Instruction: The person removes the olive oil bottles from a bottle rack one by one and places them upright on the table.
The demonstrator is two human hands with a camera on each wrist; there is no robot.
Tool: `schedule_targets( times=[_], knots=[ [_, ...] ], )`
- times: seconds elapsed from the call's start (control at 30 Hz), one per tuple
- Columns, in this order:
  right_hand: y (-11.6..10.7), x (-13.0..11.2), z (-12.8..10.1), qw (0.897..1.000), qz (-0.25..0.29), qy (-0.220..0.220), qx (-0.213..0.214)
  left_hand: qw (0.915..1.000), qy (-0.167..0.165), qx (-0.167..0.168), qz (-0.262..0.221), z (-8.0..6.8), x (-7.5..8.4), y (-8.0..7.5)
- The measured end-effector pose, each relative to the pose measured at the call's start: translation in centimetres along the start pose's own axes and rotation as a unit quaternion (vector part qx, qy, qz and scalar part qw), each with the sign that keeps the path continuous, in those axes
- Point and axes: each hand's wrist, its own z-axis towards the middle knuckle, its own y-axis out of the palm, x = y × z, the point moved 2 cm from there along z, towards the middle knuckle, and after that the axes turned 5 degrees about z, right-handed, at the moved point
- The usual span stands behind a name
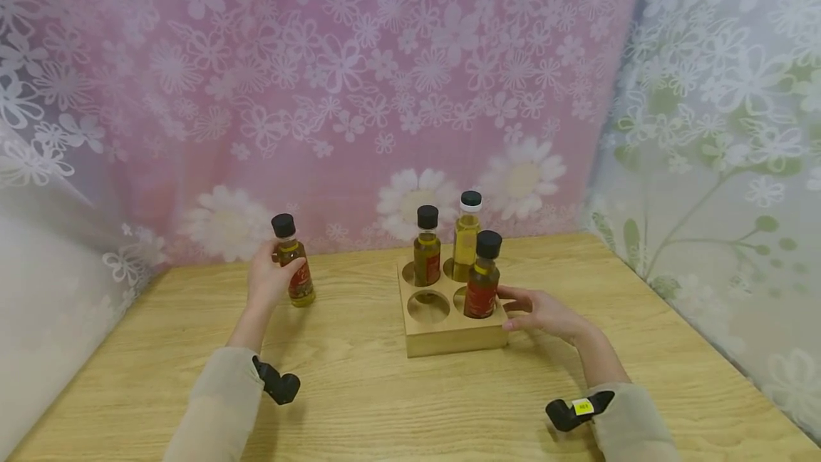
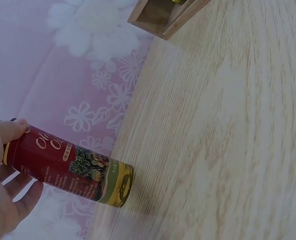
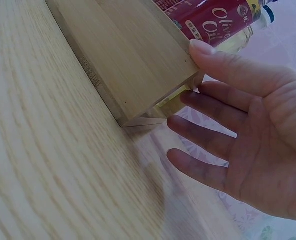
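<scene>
My left hand (image 1: 266,280) grips a black-capped olive oil bottle (image 1: 298,282) with a red label, left of the rack. It stands nearly upright; whether its base touches the table I cannot tell. In the left wrist view, thumb and fingers wrap the bottle (image 2: 68,162). My right hand (image 1: 545,312) is at the right side of the wooden rack (image 1: 457,342), thumb at its front corner, the other fingers loosely spread in the right wrist view. Two red-labelled bottles, one front right (image 1: 481,294) and one back left (image 1: 426,259), sit in rack holes. The front left hole holds nothing.
A clear bottle of yellow oil (image 1: 466,237) with a dark green cap is in the rack's back right hole. The wooden table (image 1: 359,391) meets a pink floral curtain (image 1: 359,127) behind and a pale floral one (image 1: 725,184) at right.
</scene>
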Motion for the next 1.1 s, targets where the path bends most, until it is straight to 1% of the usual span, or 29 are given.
schedule_targets(
  times=[0.2,0.33,0.4,0.47,0.5,0.53,0.57,0.6,0.67,0.73,0.77,0.8,0.83,0.87,0.93,1.1],
  knots=[
    [-0.1,-0.3,0.3,1.0,-0.002,-0.004,-0.002,1.0,-0.007,0.003,0.005,0.4,0.2,-0.2],
    [-0.1,-0.4,0.3,1.0,-0.004,-0.005,-0.003,0.9999,-0.01,0.001,0.007,0.2,0.3,-0.3],
    [-0.1,-0.3,0.3,1.0,-0.005,-0.005,-0.002,0.9998,-0.015,0.013,-0.004,0.0,0.4,-0.2],
    [-0.1,-0.3,0.3,1.0,-0.005,-0.004,-0.002,0.9987,-0.007,0.048,-0.012,-0.3,0.6,-0.1],
    [-0.1,-0.2,0.3,1.0,-0.005,-0.004,-0.002,0.9972,0.005,0.073,-0.013,-0.5,0.7,-0.1],
    [-0.1,-0.2,0.3,1.0,-0.005,-0.003,-0.003,0.9944,0.025,0.102,-0.012,-0.6,0.9,0.0],
    [-0.1,-0.2,0.2,1.0,-0.005,-0.003,-0.003,0.9899,0.051,0.132,-0.008,-0.8,1.3,0.1],
    [-0.1,-0.2,0.2,1.0,-0.005,-0.002,-0.003,0.9832,0.082,0.163,-0.001,-1.0,1.6,0.2],
    [-0.1,-0.1,0.2,1.0,-0.004,-0.001,-0.003,0.9638,0.154,0.217,0.014,-1.3,2.5,0.6],
    [-0.1,-0.1,0.1,1.0,-0.003,-0.001,-0.003,0.9431,0.216,0.251,0.026,-1.6,3.6,1.0],
    [0.0,-0.2,0.1,1.0,-0.001,0.0,-0.002,0.9347,0.24,0.261,0.028,-1.8,4.1,1.2],
    [0.0,-0.2,0.0,1.0,0.0,0.0,-0.002,0.9284,0.258,0.266,0.029,-1.9,4.6,1.5],
    [0.0,-0.2,0.0,1.0,0.001,0.0,-0.002,0.9242,0.272,0.266,0.03,-2.1,5.1,1.8],
    [0.0,-0.2,0.0,1.0,0.002,0.0,-0.002,0.9229,0.28,0.263,0.032,-2.2,5.5,2.2],
    [0.0,-0.2,-0.1,1.0,0.004,0.0,-0.001,0.9244,0.291,0.245,0.03,-2.4,6.3,2.9],
    [0.1,-0.2,-0.2,1.0,0.001,-0.002,-0.003,0.9332,0.302,0.191,0.035,-3.1,7.9,5.1]
  ],
)
